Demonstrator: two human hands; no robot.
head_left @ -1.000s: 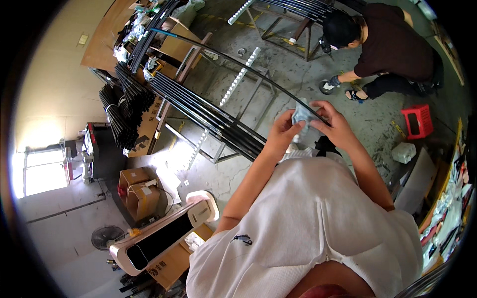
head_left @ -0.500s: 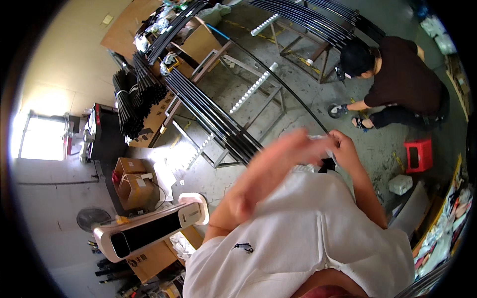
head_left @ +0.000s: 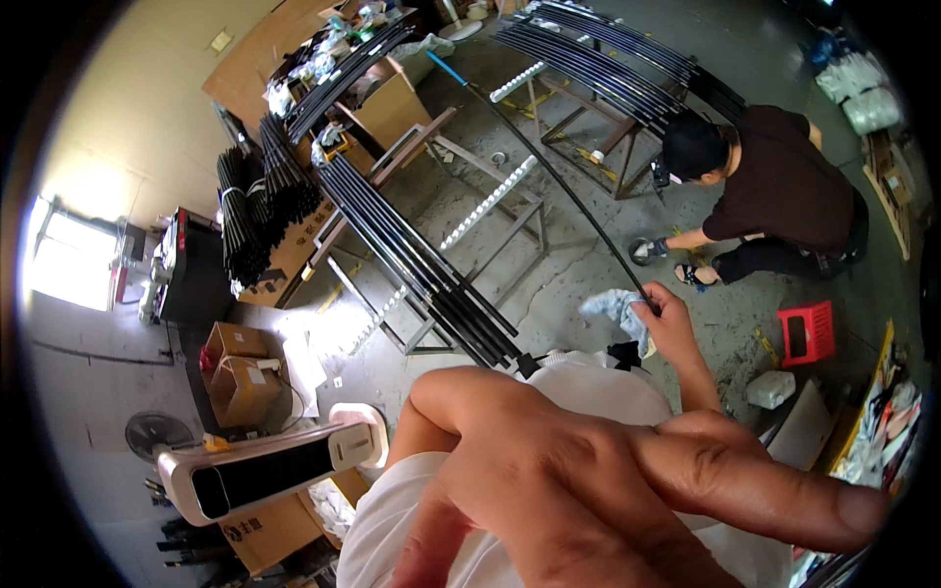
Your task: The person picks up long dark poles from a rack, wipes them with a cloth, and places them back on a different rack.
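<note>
Since ½ s ago, the L hand (head_left: 549, 446) has swung up close to my cam: fingers spread, some cut off by my view's lower edge. R hand (head_left: 668, 321) I see closed round the near end of a black rod (head_left: 570, 188), w/ a pale-blue rag (head_left: 614, 307) at its fingers. Rod slants up-left to its blue far end. More black poles (head_left: 417, 257) lie across a white-pegged stand (head_left: 490, 203), L of it. Co-worker (head_left: 796, 186) crouches upper R, above a red stool (head_left: 807, 331).

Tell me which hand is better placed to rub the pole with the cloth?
Probably the right hand: it holds the cloth and the pole. The left hand is spread close to the camera, away from both.
</note>
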